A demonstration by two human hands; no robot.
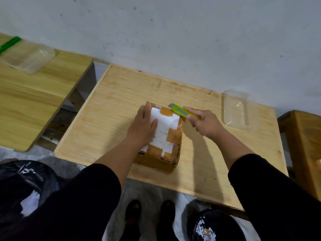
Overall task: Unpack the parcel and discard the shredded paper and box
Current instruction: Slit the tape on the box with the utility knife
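While the taped cardboard parcel [163, 136] lies on the light wooden table [111, 105], near its front edge, the left hand [144, 124] presses flat on the white label [165, 126] with straight fingers; the right hand [203, 123] grips a lime-green box cutter [182, 111], blade at the parcel's far right corner. A clear plastic container [235, 110] sits to the right on the table. Black bags holding shredded paper stand on the floor at lower left [26, 185] and lower right [213, 226]

Black sleeves [90, 197] (loose); dark sandals [132, 216]
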